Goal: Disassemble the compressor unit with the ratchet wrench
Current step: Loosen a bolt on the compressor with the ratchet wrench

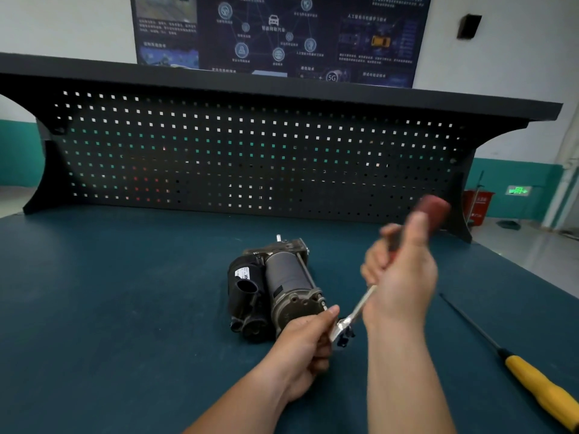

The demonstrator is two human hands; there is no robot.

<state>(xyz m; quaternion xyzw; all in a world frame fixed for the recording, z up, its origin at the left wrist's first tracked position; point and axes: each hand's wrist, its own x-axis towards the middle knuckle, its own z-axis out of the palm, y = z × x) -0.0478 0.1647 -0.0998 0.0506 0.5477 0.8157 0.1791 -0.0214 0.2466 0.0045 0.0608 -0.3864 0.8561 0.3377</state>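
1. The compressor unit [275,289] lay on its side near the middle of the bench [109,292], its long axis running from the far end toward you, with the round end cap and its bolts facing your hands.
2. Your right hand [401,270] had its fingers closed around the red-handled ratchet wrench [354,317]. The handle rose up and away to the right, and the head pointed down and left, just beside the near end cap.
3. Your left hand [300,349] was closer to the unit, its fingers pinched together at the wrench head. Whether they touched the socket or only the head was blurred.
4. The head sat slightly nearer to you and to the right of the cap bolts, so in my judgement the next move turned on bringing the socket up and left onto a bolt, in line with the unit's long axis.
5. A yellow-handled screwdriver [532,380] lay well apart on the right.
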